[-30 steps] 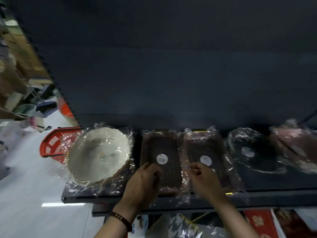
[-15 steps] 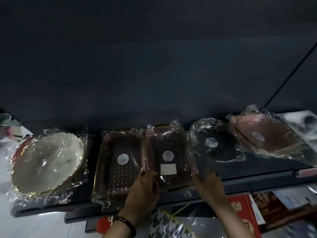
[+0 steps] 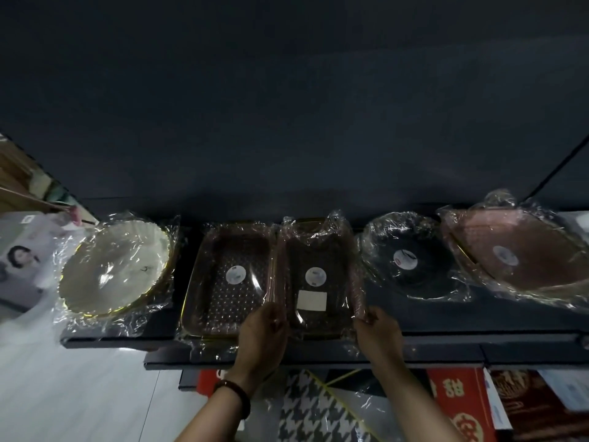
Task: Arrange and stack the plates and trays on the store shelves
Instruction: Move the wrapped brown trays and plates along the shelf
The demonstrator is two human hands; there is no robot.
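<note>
Five wrapped items lie in a row on the dark shelf [image 3: 478, 338]. From the left: a white scalloped plate [image 3: 116, 266], a brown rectangular tray [image 3: 228, 282], a second brown tray [image 3: 315, 279] with a white label, a black round plate [image 3: 406, 260] and a pinkish tray [image 3: 513, 253]. My left hand [image 3: 263, 333] grips the second tray's left edge. My right hand [image 3: 376, 330] pinches its right edge. The tray's near side sits at the shelf's front.
A lower shelf ledge [image 3: 318, 358] juts out below. Under it stand a houndstooth-patterned pack [image 3: 314, 409] and red boxes [image 3: 462, 406]. Pale floor [image 3: 63, 393] spreads at the lower left. A dark back panel [image 3: 287, 106] rises behind the shelf.
The view has swung right and steadied. Both hands have shifted from the two trays' front edges to the sides of the second tray, which now lies squarer beside the first.
</note>
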